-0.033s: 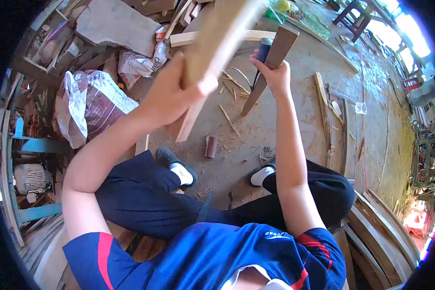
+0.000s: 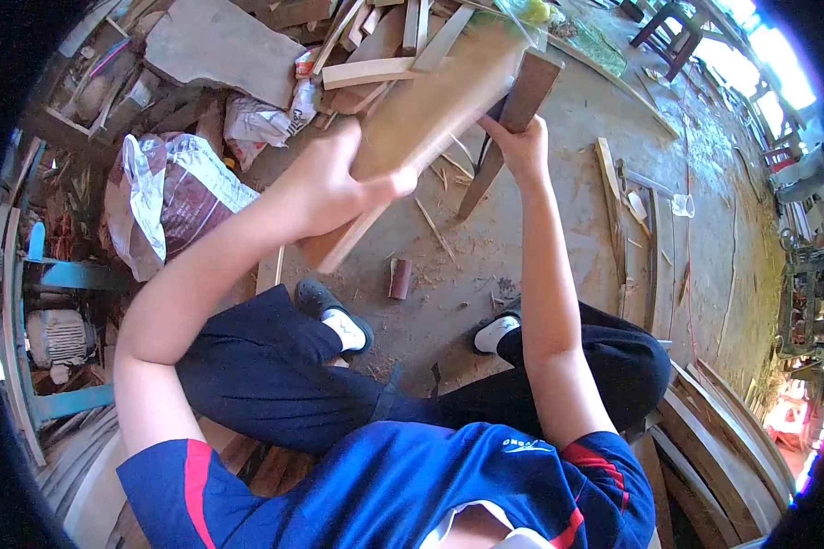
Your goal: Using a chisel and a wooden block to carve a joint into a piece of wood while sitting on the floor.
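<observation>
Slanting away rightward, the pale board (image 2: 438,102) gripped by the left hand (image 2: 337,190) ends just beside the dark bar (image 2: 533,90) the right hand (image 2: 523,146) clasps; contact, I can't tell.

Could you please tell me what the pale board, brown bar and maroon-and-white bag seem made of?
Pale board: likely wood, seemingly unvarnished, from its matt yellowish sides, though blurred.
Brown bar: probably wood, dull, from its flat brown sides.
Bag: perhaps plastic, slightly shiny, from its crinkled folds.
</observation>
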A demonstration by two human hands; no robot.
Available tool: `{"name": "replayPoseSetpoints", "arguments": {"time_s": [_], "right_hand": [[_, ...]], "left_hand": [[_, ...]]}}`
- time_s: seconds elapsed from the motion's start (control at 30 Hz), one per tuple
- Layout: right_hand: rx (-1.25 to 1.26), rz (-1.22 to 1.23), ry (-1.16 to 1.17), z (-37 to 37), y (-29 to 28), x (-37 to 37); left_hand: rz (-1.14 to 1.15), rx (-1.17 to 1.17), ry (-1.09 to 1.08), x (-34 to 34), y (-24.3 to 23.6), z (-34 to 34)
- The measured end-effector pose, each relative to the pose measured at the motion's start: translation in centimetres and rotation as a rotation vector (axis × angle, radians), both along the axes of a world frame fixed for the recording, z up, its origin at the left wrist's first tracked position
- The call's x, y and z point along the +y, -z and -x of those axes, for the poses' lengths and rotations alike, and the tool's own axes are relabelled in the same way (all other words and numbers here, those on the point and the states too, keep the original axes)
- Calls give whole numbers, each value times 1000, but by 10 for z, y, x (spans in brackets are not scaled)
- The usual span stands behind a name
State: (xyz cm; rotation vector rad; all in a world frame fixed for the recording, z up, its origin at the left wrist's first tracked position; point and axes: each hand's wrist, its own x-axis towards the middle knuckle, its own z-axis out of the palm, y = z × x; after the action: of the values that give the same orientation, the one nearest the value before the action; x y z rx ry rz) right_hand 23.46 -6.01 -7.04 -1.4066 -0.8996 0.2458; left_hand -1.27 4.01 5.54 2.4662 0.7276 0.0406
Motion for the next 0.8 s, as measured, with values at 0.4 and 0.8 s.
{"name": "replayPoseSetpoints", "arguments": {"time_s": [0.4,0.8], "right_hand": [[38,-9,-38,5,4,-5],[112,-167,-36,-14,17,5]], "left_hand": [[-29,17,7,-6,1,-5],[11,-45,-440,61,203,-5]]}}
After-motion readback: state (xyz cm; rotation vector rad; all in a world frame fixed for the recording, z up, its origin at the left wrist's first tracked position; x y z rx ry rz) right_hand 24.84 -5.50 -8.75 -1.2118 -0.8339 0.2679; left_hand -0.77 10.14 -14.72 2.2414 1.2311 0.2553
